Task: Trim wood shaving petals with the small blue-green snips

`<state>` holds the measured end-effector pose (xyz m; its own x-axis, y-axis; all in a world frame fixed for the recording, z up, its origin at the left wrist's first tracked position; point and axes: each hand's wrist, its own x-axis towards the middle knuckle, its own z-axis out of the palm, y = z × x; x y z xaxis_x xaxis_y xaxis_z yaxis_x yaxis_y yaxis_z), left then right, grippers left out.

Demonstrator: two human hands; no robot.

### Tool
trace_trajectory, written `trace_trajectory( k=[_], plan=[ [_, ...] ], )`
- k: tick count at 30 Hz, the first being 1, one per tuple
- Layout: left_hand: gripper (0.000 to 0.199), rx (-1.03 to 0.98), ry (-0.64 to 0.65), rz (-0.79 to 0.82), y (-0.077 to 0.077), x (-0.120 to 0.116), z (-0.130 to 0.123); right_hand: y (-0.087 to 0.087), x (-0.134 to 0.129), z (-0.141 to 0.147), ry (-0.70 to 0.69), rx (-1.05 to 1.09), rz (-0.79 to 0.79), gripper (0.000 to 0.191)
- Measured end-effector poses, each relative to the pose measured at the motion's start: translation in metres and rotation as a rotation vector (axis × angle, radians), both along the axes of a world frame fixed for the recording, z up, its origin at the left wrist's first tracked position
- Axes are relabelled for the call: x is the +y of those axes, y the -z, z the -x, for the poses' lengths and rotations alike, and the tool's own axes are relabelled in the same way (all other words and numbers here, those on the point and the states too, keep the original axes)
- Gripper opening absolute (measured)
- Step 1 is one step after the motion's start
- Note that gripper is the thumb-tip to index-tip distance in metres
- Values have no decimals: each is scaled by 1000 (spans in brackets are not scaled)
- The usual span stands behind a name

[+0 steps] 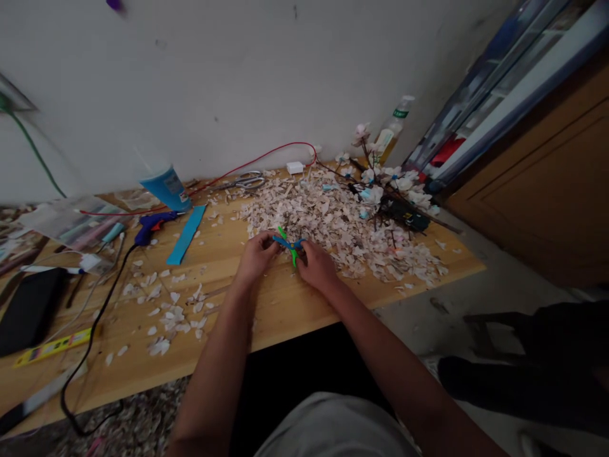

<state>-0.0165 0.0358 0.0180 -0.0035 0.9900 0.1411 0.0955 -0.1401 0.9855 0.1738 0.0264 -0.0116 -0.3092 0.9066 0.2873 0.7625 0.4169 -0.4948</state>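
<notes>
Near the front of the petal heap, my left hand (259,255) and my right hand (317,263) are close together, fingers closed. Between them is a small blue-and-green cross-shaped piece (292,245) with a yellowish spot at its middle; its exact kind I cannot make out. My left fingers pinch its left blue end. The right blue end is in my right fingers, while the green arms point up and down, free. Just behind my hands lies a broad heap of pale dried petals (309,209).
To the left are a blue strip (187,235), a blue glue gun (155,225), a blue cup (166,187) and a black phone-like slab (31,311). Scissors (250,181) lie behind. A blossom branch (380,181) and a bottle (392,130) stand at the right. Another person's dark-clothed legs (514,381) show lower right.
</notes>
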Motion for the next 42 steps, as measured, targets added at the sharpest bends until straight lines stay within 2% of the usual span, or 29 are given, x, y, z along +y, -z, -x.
trace_trajectory(
  k=[5, 11, 25, 29, 34, 37, 42],
  plan=[
    [15, 41, -16, 8, -1, -1, 2, 0, 0, 1, -6, -20, -13, 19],
    [17, -21, -8, 35, -2, -1, 2, 0, 0, 1, 24, 1, -5, 17],
    [13, 89, 16, 3, -8, -5, 4, 1, 1, 1, 8, -7, 1, 18],
    [19, 25, 57, 73, -9, -6, 4, 4, 3, -1, 70, 72, 37, 16],
    [31, -181, 36, 201, -1, -4, -3, 3, 1, -6, 149, 235, 43, 21],
    [31, -242, 4, 216, 4, -2, -6, -1, -1, -5, 90, 209, 18, 23],
    [23, -192, -10, 158, 3, -2, -8, -5, -4, -2, -28, 59, 2, 25]
  ],
)
